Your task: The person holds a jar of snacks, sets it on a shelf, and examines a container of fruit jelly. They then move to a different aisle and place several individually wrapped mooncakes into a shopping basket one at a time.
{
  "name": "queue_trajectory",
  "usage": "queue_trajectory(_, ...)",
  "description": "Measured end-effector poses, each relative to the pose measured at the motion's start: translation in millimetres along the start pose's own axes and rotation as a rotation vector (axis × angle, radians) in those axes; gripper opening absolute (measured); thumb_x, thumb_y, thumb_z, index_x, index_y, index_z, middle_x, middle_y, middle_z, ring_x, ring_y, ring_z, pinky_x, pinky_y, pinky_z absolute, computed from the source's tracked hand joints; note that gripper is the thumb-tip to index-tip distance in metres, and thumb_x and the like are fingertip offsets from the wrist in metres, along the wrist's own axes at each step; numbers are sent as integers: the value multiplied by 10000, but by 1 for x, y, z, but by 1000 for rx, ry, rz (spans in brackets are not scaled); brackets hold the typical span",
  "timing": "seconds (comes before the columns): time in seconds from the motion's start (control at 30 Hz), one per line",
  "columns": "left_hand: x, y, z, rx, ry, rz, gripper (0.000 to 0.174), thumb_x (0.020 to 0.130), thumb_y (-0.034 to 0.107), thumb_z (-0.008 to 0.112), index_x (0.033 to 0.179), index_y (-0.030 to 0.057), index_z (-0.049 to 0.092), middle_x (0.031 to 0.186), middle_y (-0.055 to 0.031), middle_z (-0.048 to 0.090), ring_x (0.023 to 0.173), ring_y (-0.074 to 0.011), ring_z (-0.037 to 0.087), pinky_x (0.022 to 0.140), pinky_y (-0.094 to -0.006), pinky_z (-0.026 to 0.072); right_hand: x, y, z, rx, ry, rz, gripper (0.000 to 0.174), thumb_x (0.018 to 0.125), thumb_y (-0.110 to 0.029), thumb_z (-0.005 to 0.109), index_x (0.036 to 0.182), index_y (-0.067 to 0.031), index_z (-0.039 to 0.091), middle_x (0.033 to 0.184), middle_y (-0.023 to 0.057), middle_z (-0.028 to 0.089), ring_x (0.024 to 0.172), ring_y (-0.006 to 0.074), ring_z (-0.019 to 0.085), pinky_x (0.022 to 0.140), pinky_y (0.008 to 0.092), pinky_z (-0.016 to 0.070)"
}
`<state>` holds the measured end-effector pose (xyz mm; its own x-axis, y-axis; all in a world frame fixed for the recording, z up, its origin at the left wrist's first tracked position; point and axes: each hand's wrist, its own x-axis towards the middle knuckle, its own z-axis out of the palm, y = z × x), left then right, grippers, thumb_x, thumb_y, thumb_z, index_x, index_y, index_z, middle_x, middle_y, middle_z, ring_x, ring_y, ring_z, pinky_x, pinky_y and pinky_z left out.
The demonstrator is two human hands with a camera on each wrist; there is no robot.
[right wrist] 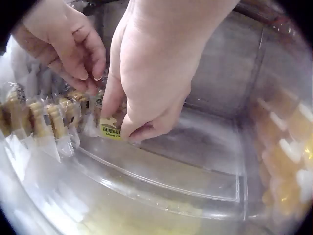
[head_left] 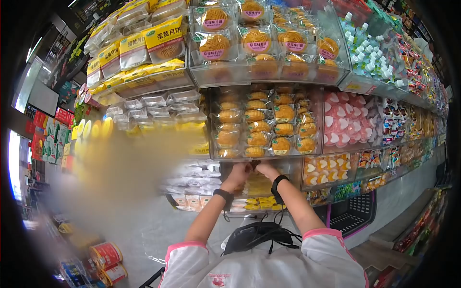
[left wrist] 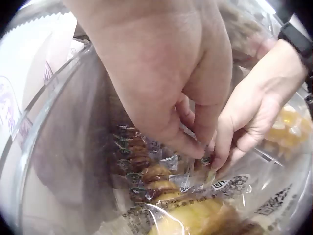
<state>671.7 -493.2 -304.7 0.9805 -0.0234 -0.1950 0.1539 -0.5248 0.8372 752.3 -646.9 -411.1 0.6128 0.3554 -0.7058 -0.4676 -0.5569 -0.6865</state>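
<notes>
The right hand (right wrist: 151, 83) has its fingers curled down, and thumb and fingertips pinch a small wrapped packet (right wrist: 111, 128) with a yellow label. The left hand (right wrist: 68, 44) is also curled, and its thumb and forefinger nip the wrapper's upper edge just beside. The packet stands inside a clear bin (right wrist: 161, 181) on the shelf (head_left: 269, 77), at the end of a row of wrapped cakes (right wrist: 44, 122).

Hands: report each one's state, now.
Left hand: seems to pinch the yellow-labelled pastry packet.
Right hand: pinches that same packet.
</notes>
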Motion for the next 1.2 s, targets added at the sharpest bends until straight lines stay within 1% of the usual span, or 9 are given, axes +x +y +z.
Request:
queue_trajectory(0.07,-3,9,-6,36,5,-36,185,708,83,613,887,44,637,803,-145,642,758,-301,628,665,-355,489,27,30,7,-131,72,-195,527,590,0,671,1094,6,520,1036,141,573,995,258,536,771,345,456)
queue_trajectory(0.17,-6,16,-15,80,109,13,201,723,54,592,920,22,621,822,-180,625,769,-341,608,669,-378,480,34,40,3,-225,32,-314,428,633,-29,696,1037,3,559,985,108,612,925,226,578,709,341,488)
queue_trajectory(0.33,0,20,-20,-49,329,257,267,699,15,599,965,-3,590,848,-215,596,763,-364,583,668,-386,471,-77,-70,-6,-352,100,86,462,690,-97,706,1107,16,544,1014,135,623,912,257,611,728,366,506)
queue_trajectory(0.5,5,5,-8,124,130,119,260,722,30,553,978,-2,579,911,-244,589,842,-417,557,704,-432,461,-51,-39,4,-939,84,-184,347,721,-147,658,1021,23,620,1002,183,638,920,334,612,752,433,495)
queue_trajectory(0.53,5,3,-7,167,113,110,263,729,35,542,987,0,576,922,-247,589,858,-424,552,711,-443,457,-52,-37,5,-967,102,-200,235,741,-154,625,915,-2,670,987,197,636,920,347,606,747,424,493)
queue_trajectory(0.63,3,7,-8,177,90,1,214,760,89,504,922,13,623,918,-240,605,890,-408,569,755,-461,471,-86,-63,3,-1095,169,-263,214,790,-64,508,903,-30,687,972,183,650,907,322,632,752,427,503)
queue_trajectory(0.73,0,15,-14,148,74,0,217,768,83,499,938,19,618,935,-250,599,896,-415,563,759,-464,474,-97,-76,-1,-1236,124,-359,201,781,-58,514,851,-60,703,896,139,674,846,294,653,698,395,519)
queue_trajectory(0.93,-5,10,-14,116,22,2,415,766,62,529,1169,15,442,941,-282,581,872,-460,541,726,-494,442,-94,-70,-1,-1332,188,-489,105,728,-99,598,707,-83,700,746,109,666,767,255,654,658,365,512)
queue_trajectory(1.2,-8,6,-6,197,17,-83,349,751,29,483,1094,-33,481,924,-309,575,882,-458,544,760,-501,451,-84,-56,9,-1274,335,-630,104,690,-113,596,685,-82,695,681,111,654,693,268,654,630,364,513)
